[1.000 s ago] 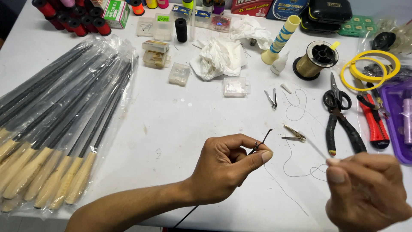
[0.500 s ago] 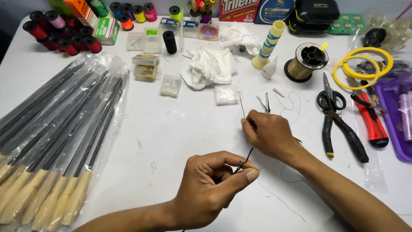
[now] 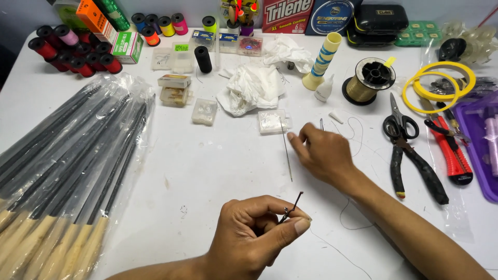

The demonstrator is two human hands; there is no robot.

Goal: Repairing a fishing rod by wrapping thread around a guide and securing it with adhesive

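My left hand (image 3: 254,236) is low in the middle and pinches the thin dark tip of a rod (image 3: 291,207) between thumb and forefinger. The tip carries a small ring and pokes up to the right. My right hand (image 3: 321,153) reaches forward over the table and its fingertips touch a thin straight wire (image 3: 286,148) that lies on the white tabletop. A fine line (image 3: 348,212) curls on the table under my right forearm. Whether the right fingers grip anything I cannot tell.
A plastic-wrapped bundle of dark rods with cork handles (image 3: 62,176) fills the left side. Thread spools (image 3: 72,49), small clear boxes (image 3: 203,111), a crumpled white cloth (image 3: 251,88), a line spool (image 3: 368,80), scissors and pliers (image 3: 407,148), yellow rings (image 3: 438,85) and a purple tray (image 3: 485,145) lie around.
My right hand has moved from near my left hand, low on the right, forward to the thin wire in the middle of the table. The left hand keeps its pinch on the rod tip.
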